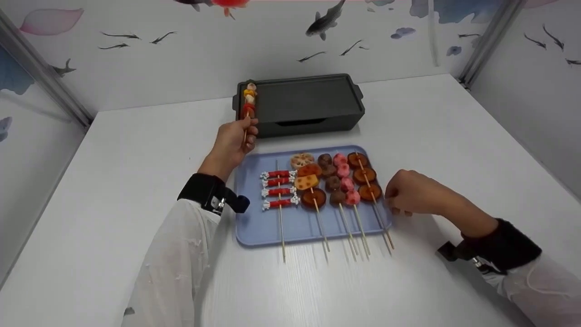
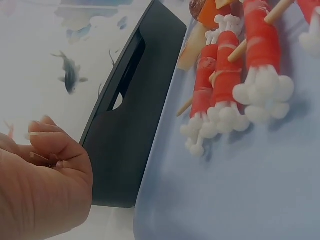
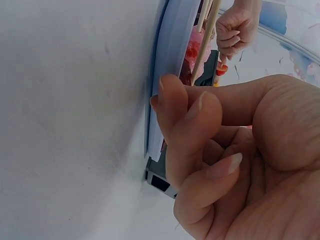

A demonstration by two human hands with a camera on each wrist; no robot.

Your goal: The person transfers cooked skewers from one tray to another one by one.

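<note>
My left hand [image 1: 233, 141] pinches the stick of a toy food skewer [image 1: 249, 99] with white, yellow, red and brown pieces. That skewer lies along the left end of a dark grey grill [image 1: 304, 97]. In the left wrist view the left hand [image 2: 47, 175] is beside the grill's side, its held stick hidden. My right hand [image 1: 420, 193], fingers loosely curled, is by the right edge of a blue tray [image 1: 254, 227]. In the right wrist view the right hand [image 3: 215, 145] shows nothing between its fingers; whether it touches the tray cannot be told.
On the tray lie a skewer of red rolls with white ends [image 1: 279, 191], a mixed vegetable skewer [image 1: 307, 181], a brown ball skewer [image 1: 333, 183], a pink ball skewer [image 1: 346, 184] and a brown slice skewer [image 1: 364, 175]. Their sticks overhang the front rim. A patterned wall [image 1: 181, 68] stands behind the grill.
</note>
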